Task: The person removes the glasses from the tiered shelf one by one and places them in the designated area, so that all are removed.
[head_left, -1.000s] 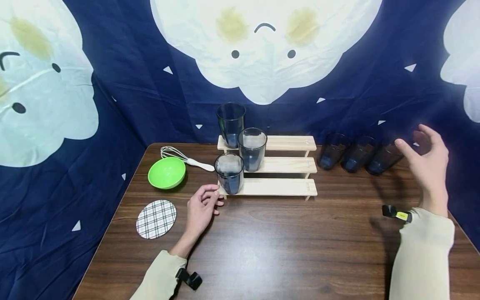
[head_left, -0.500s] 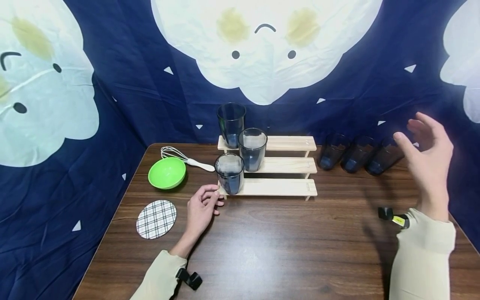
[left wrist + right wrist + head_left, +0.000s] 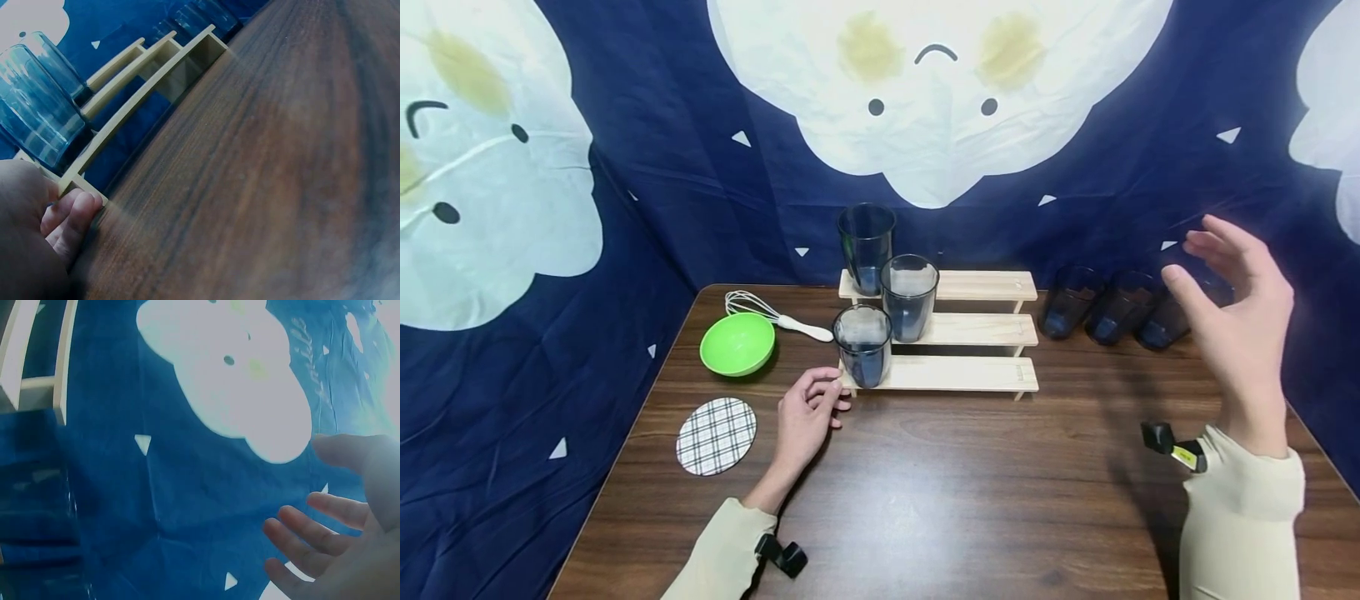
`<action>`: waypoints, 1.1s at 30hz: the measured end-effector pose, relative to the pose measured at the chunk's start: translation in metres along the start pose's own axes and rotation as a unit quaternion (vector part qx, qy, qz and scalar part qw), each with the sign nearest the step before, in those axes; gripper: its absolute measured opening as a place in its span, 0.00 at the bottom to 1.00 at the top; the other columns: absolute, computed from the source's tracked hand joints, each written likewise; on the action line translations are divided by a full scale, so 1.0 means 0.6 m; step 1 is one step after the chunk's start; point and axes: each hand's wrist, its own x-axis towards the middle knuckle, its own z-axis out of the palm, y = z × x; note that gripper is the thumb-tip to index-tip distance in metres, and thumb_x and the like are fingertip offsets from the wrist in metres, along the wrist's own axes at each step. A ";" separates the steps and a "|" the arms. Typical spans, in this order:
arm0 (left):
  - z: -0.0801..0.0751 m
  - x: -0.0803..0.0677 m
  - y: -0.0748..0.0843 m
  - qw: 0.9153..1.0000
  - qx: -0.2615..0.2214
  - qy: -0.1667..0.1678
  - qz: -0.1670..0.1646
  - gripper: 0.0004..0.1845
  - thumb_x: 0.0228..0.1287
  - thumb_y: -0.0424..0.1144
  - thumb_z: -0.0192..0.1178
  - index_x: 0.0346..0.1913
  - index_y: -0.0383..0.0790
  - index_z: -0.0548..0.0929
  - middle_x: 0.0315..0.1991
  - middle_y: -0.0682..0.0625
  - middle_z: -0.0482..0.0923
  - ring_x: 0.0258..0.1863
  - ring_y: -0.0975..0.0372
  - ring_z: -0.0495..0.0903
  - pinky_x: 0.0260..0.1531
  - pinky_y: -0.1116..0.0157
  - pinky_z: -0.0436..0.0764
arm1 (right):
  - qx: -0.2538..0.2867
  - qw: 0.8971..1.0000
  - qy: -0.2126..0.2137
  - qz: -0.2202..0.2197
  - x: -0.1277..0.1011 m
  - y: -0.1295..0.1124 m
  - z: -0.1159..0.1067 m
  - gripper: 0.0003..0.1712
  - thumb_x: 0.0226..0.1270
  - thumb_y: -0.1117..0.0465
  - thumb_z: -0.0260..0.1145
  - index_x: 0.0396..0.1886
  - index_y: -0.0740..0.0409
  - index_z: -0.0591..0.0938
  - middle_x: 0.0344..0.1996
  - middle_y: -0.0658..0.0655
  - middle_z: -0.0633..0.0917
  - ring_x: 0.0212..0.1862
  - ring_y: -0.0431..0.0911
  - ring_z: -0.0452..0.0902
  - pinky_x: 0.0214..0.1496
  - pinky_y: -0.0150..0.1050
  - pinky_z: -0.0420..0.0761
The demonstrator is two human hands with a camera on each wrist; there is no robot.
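At the left end of a three-step wooden display riser (image 3: 958, 373), my left hand (image 3: 805, 417) grips the lowest step, fingers curled at its end leg in the left wrist view. Dark tinted glasses stand at the left end of each step: a front glass (image 3: 862, 346), a middle glass (image 3: 910, 300) and a back glass (image 3: 867, 250). My right hand (image 3: 1243, 325) hangs in the air on the right, thumb and fingers spread and holding nothing. Just behind it, three more dark glasses (image 3: 1120, 308) stand in a row on the table, the rightmost partly covered by the hand.
Left of the riser are a green bowl (image 3: 737, 345), a white whisk (image 3: 803, 327) and a round checked coaster (image 3: 717, 437). The brown wooden table (image 3: 970, 492) stretches in front. A dark blue cloth (image 3: 1120, 158) with white clouds hangs behind.
My right hand has lifted and drawn left and slightly back toward me, away from the rightmost glass on the table. The left hand stays at the riser.
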 end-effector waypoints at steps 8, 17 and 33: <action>-0.001 0.001 0.001 1.000 0.002 0.003 -0.003 0.09 0.82 0.28 0.64 0.58 0.29 0.85 0.41 0.30 0.91 0.29 0.61 0.92 0.20 0.66 0.91 | 0.004 0.999 -0.033 -0.043 -0.012 -0.027 0.014 0.30 0.69 0.72 0.77 0.70 0.59 0.86 0.55 0.45 0.92 0.57 0.38 0.87 0.63 0.26 0.84; 0.002 0.001 0.004 1.000 0.008 0.000 -0.006 0.09 0.82 0.29 0.65 0.58 0.31 0.86 0.42 0.32 0.92 0.30 0.61 0.92 0.20 0.66 0.91 | 0.051 0.998 -0.042 -0.002 -0.025 -0.055 0.022 0.30 0.67 0.76 0.76 0.69 0.63 0.87 0.53 0.46 0.92 0.56 0.39 0.87 0.53 0.19 0.84; 0.002 0.000 0.004 1.000 0.007 0.003 -0.008 0.09 0.82 0.29 0.65 0.58 0.31 0.86 0.41 0.32 0.92 0.29 0.62 0.92 0.20 0.66 0.91 | 0.032 0.994 -0.098 -0.035 -0.034 -0.063 0.075 0.31 0.68 0.77 0.76 0.70 0.62 0.86 0.53 0.41 0.91 0.57 0.36 0.87 0.64 0.25 0.81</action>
